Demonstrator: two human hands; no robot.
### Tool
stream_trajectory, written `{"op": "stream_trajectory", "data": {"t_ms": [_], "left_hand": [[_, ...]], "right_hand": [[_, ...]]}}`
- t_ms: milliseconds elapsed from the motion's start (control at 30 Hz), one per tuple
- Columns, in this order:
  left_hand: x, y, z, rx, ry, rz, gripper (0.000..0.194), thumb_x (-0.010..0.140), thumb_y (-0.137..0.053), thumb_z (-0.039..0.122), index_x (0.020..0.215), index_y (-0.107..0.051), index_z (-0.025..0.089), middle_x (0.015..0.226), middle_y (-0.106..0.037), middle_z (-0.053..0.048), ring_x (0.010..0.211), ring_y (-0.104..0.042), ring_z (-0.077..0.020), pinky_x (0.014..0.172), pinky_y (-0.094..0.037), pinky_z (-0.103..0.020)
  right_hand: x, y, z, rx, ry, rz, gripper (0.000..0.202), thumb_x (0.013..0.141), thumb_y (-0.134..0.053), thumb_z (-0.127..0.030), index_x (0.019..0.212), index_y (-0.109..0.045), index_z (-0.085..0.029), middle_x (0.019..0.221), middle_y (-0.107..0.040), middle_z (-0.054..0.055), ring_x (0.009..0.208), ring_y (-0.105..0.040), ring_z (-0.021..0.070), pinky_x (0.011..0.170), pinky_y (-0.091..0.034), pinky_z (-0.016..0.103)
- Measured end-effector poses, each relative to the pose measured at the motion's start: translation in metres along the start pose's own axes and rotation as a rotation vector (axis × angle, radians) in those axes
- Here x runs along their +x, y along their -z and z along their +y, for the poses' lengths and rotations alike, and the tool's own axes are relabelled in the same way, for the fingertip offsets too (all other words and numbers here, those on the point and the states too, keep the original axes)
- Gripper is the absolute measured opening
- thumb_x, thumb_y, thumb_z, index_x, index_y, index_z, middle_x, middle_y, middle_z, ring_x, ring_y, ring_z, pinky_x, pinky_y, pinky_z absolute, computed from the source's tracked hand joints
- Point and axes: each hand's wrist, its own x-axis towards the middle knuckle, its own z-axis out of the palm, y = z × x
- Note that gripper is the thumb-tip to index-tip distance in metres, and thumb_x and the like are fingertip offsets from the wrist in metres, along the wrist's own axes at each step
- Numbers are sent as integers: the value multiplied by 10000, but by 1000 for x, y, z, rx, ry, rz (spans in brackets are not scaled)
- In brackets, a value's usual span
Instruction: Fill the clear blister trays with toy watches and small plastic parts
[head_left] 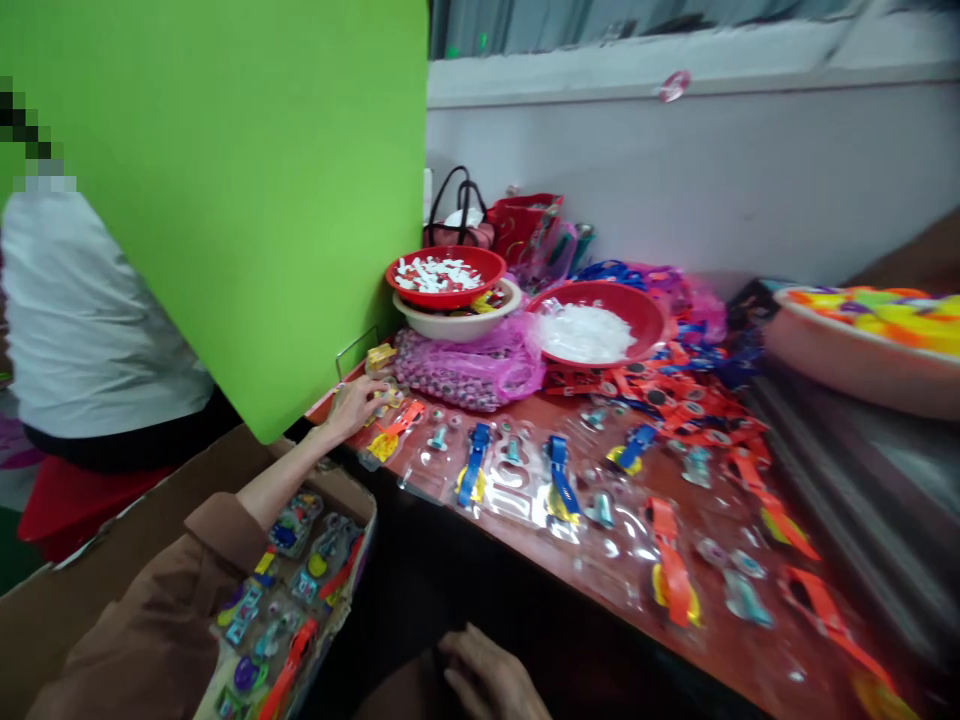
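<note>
My left hand (356,408) reaches to the far left end of the reddish table (517,510). Its fingers are bent down around small yellow pieces (384,396), and the tips seem closed on one of them. Low in front of me is my right hand (491,675), with fingers loosely apart and nothing visible in them. Clear plastic blister trays (514,490) line the table, holding blue straps (474,465), orange straps (671,560), yellow pieces and small teal items (602,508). Under my left arm, a cardboard box (360,500) holds filled blister packs (296,525).
A red bowl (397,275) of white pieces sits on a cream basin (431,325). Behind the trays are a pink bag (517,375), another red basin (652,325) and piled orange straps (675,395). A green panel (300,200) stands left; beyond it sits a person (97,320).
</note>
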Motion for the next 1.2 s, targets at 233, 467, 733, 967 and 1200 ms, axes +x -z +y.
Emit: {"op": "stream_trajectory", "data": {"t_ms": [233,467,733,967,1200], "left_hand": [[-4,5,2,63,-51,-21,333,908,-544,368,1088,-765,195,1025,-712,-111,915,-639,-269,838,-448,-342],[1,12,12,91,27,-13,423,881,-553,384,1126,-755,104,1023,-744,-127,790,-637,-244,721,-451,-304],[-10,49,76,-16,105,109,451,939,-524,347,1255,-652,52,968,-731,-37,775,-579,-137,713,-450,-220],[-106,11,191,-436,-81,-85,357,884,-655,411,1092,-723,128,966,-733,-19,808,-622,-133,805,-500,-249],[-221,-141,221,-257,-120,-964,436,965,-504,481,1257,-670,202,981,-736,-34,883,-667,-196,783,-502,-287]], "right_hand": [[-25,18,-25,-13,-64,76,338,990,-569,-327,1324,-603,-359,1304,-683,47,1258,-637,233,1066,-536,334],[-54,14,1,-51,-125,147,346,971,-604,-289,1309,-578,-359,1308,-665,26,1284,-610,227,1093,-507,348],[-89,26,98,-142,-387,-14,284,950,-631,-232,1225,-643,-161,1228,-677,129,1176,-633,272,1050,-503,448],[-119,31,145,-44,-627,95,282,973,-631,-371,1182,-655,-183,1221,-655,67,1050,-659,235,890,-575,406],[-128,56,155,-97,-709,319,330,1056,-394,-251,1305,-604,-202,1322,-642,99,1246,-591,216,1070,-456,362]]}}
